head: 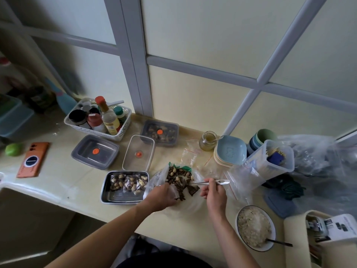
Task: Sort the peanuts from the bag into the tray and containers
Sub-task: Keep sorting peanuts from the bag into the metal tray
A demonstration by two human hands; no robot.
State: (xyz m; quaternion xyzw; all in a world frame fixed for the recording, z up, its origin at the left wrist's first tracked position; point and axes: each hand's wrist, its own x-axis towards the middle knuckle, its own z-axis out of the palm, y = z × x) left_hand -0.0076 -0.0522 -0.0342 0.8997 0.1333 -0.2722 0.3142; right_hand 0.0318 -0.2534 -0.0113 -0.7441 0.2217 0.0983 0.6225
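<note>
Looks like mid-scoop: left hand grips the open bag of peanuts mid-tabletop, right hand holds a spoon at its 3 o'clock edge, so next I'd guess ferry a load to the tray at 9 o'clock.
</note>
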